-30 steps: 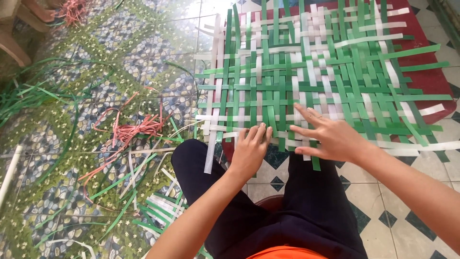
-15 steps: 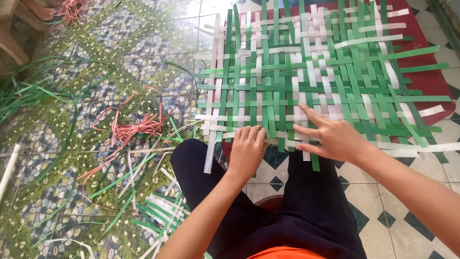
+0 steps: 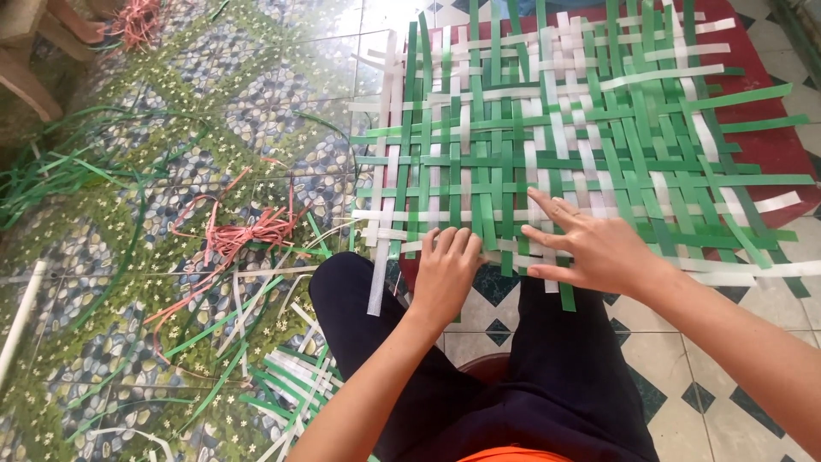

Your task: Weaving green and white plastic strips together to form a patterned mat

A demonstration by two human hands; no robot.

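Note:
A flat woven mat (image 3: pixel 547 145) of green and white plastic strips lies on the floor in front of my knees, partly over a red cloth (image 3: pixel 770 145). My left hand (image 3: pixel 445 274) rests on the mat's near edge, fingers curled together over the strip ends. To its right, my right hand (image 3: pixel 590 248) lies flat on the weave, fingers spread, pressing the strips near the same edge. Neither hand grips a loose strip. My dark trousers (image 3: pixel 530 376) fill the lower middle.
Loose green and white strips (image 3: pixel 274 385) lie scattered on the patterned floor at lower left. A bundle of pink strips (image 3: pixel 248 235) sits left of the mat, more green strips (image 3: pixel 51 171) farther left. Chequered tiles (image 3: pixel 727 359) lie at lower right.
Both hands stay at the mat's near edge. The left hand's fingers have shifted slightly on the strip ends; the right hand stays spread on the weave.

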